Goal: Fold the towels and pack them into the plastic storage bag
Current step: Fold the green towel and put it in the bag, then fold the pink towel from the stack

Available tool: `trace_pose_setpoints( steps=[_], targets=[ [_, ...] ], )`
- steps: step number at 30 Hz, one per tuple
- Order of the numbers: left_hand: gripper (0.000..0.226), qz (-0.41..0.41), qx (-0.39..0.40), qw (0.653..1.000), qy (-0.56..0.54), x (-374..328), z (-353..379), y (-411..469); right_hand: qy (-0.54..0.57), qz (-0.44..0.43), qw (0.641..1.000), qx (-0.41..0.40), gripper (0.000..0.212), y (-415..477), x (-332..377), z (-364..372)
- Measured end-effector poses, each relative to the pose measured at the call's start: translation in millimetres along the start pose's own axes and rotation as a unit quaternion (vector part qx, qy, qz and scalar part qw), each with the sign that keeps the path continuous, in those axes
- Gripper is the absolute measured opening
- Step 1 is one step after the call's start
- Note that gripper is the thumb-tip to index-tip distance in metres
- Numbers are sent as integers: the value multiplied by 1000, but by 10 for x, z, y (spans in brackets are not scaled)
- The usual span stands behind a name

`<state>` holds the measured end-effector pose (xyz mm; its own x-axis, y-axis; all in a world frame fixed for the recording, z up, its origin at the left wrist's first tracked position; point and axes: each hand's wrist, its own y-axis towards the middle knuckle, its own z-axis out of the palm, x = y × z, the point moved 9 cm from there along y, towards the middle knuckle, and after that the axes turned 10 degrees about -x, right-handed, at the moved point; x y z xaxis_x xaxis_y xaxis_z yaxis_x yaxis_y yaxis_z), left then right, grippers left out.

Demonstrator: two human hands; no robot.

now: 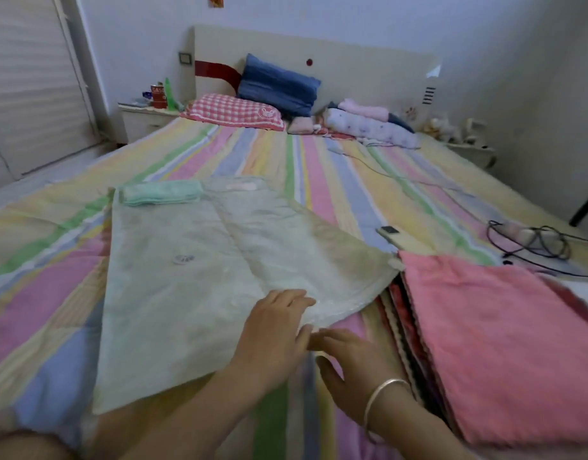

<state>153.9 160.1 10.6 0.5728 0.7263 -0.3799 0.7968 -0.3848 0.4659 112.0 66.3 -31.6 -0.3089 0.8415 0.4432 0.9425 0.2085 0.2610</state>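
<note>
We look down on a striped bed sheet [335, 167]. The clear plastic storage bag [193, 293] lies flat at centre, and a folded green towel [161, 192] rests at its 11 o'clock end. At 3 o'clock, just beside the bag, sits a stack of towels [491, 333] with a pink one on top. Our left hand [272, 333] rests on the bag's 5 o'clock edge, fingers together and nearly flat. Our right hand [345, 370], wearing a silver bracelet [382, 393], has loose fingers and a spread thumb. Its fingertips meet that edge, but we cannot tell whether they pinch it.
</note>
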Motion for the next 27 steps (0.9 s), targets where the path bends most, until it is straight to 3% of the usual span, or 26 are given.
trace_pose_setpoints(
  steps=[1, 2, 3, 8, 11, 15, 17, 20, 22, 24, 27],
  targets=[
    [44, 13, 16, 1000, 20, -58, 145, 30, -60, -25, 992, -110, 34, -69, 8, -272],
    [45, 23, 35, 998, 41, -99, 281, 52, -52, -9, 982, -179, 32, -150, -15, -480],
    [46, 34, 47, 996, 65, -128, 392, 72, -79, -2, 977, -199, 30, -161, -102, -635],
    [36, 54, 59, 971, 227, -7, 730, 135, -98, 1, 966, -238, 23, -425, -311, -958],
    [43, 78, 65, 954, 281, -104, 649, 142, -93, 9, 966, -242, 21, -536, -395, -1065],
    [31, 17, 155, 931, 329, -270, 529, 32, -113, 12, 963, -246, 5, -734, -540, -1252],
    [25, -1, 166, 922, 350, -359, 453, -25, -139, 24, 963, -231, 13, -866, -671, -1353],
    [12, 41, 76, 959, 270, -871, 372, -34, -161, 30, 962, -218, 15, -1073, -862, -1505],
    [16, 130, -1, 987, 93, -1376, 416, -77, -151, 33, 965, -210, 11, -1210, -989, -1588],
    [24, 210, 18, 975, -70, -1841, 512, -187, -140, 28, 970, -198, 24, -1341, -1094, -1639],
    [35, 274, 80, 954, -88, -2143, 763, -316, -122, 9, 982, -143, 36, -1480, -1159, -1593]
  ],
)
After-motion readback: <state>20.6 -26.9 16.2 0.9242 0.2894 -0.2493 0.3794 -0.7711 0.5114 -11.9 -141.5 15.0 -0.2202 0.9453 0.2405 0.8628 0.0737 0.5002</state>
